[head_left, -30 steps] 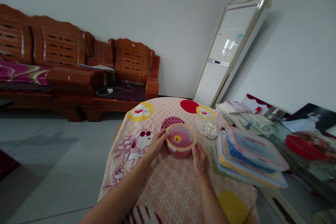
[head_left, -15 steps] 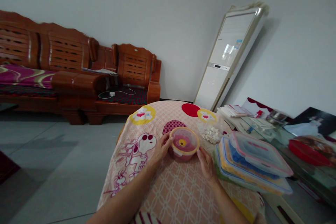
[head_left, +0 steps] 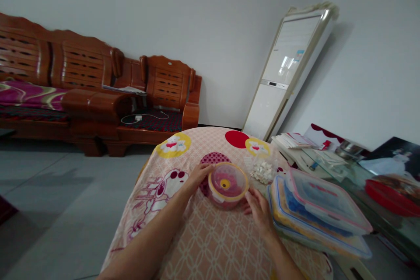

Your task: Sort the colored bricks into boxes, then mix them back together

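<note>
Our grip, L hand [head_left: 199, 176] and R hand [head_left: 259, 211], has the round container [head_left: 229, 185] at opp. sides in the head view. Uneven pressure could tip it or make it slip. It's between our hands, on or just above (can't tell) the tabletop [head_left: 213, 245].

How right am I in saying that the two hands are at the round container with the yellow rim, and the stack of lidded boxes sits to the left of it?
One slip: the stack of lidded boxes sits to the right of the round container, as the head view shows. The two hands, left hand and right hand, are at the yellow-rimmed container.
</note>
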A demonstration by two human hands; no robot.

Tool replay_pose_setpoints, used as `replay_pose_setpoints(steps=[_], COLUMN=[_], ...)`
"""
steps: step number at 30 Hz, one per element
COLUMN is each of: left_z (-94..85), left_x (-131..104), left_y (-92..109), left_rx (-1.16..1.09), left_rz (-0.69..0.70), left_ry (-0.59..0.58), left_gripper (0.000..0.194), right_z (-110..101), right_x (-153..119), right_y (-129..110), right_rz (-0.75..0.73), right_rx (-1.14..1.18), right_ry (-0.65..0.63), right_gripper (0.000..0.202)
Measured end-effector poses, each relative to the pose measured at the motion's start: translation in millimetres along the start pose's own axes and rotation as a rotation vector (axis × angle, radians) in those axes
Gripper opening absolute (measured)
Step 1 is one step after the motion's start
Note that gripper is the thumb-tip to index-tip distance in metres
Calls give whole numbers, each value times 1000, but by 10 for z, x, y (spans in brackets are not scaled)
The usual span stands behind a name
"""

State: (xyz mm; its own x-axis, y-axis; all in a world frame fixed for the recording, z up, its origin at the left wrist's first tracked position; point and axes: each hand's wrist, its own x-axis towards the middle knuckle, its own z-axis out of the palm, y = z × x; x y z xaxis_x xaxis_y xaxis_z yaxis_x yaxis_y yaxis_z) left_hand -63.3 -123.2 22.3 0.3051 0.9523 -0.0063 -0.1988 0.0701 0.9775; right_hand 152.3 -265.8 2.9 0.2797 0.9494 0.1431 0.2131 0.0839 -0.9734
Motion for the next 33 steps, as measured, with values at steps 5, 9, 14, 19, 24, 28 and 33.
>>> replay_pose_setpoints(steps=[5, 9, 14, 19, 24, 28, 33], left_z=[-33, -48, -35, -11, 4, 14, 31], left_x=[-98, -146, -166, -185, -191, -198, -208], left_y=[-91, -77, -30, -3, -17, -40, -55], left_rx=[-19, -80, -125, -191, -195, -214, -238], left_rz=[-124, -136, -154, -118, -99, -98, -85], left_ry=[-106, -129, -135, -98, -66, -81, -92], left_gripper=[37, 43, 46, 44, 41, 41, 41], right_z=[19, 14, 15, 33, 29, 32, 34], right_x=[34, 25, 1, -2, 6, 11, 4], right_y=[36, 71, 17, -79, -74, -81, -124], right_rz=[135, 150, 181, 232, 239, 236, 198], right_rx=[266, 395, 459, 502, 535, 530, 503], right_ry=[-56, -89, -93, -80, -105, -86, -4], right_gripper=[42, 37, 36, 39, 37, 36, 37])
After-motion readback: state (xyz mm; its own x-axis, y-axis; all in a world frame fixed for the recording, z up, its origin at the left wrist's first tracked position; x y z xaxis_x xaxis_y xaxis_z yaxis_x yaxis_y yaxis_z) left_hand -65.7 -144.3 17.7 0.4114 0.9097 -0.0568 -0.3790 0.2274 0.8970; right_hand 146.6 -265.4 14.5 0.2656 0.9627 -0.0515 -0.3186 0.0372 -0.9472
